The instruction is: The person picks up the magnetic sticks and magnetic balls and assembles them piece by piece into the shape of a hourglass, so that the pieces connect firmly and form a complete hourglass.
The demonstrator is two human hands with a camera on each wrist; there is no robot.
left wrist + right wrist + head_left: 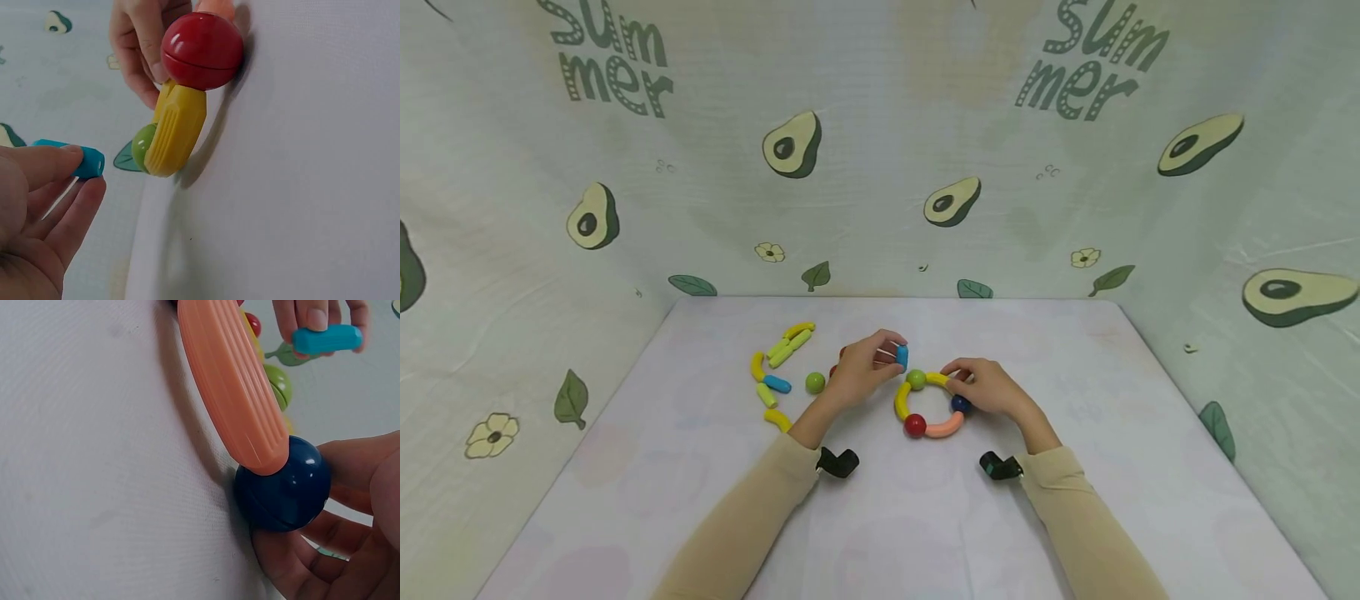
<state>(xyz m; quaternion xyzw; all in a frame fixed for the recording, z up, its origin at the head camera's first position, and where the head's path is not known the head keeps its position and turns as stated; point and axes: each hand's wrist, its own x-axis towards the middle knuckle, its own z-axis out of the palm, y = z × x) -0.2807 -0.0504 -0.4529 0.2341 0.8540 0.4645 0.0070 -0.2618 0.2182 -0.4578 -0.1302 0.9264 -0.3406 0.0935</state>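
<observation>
My left hand [859,367] is raised above the table and pinches a short blue toy rod [89,161] between thumb and fingertips. Just to its right lies a ring of toy balls and curved rods, joined end to end. It has a green ball [915,380], yellow curved rods [178,131], a red ball [915,426], a salmon curved rod [234,387] and a dark blue ball [284,487]. My right hand [992,387] grips the ring's right side, its thumb and fingers around the dark blue ball and the adjoining yellow rod end. That hand partly hides their joint.
Loose pieces lie left on the white table [880,533]: yellow curved rods [757,367], light green straight rods [790,348], another blue rod [777,384] and a green ball [816,382]. Red pieces behind my left hand are mostly covered. A printed cloth [865,242] hangs behind.
</observation>
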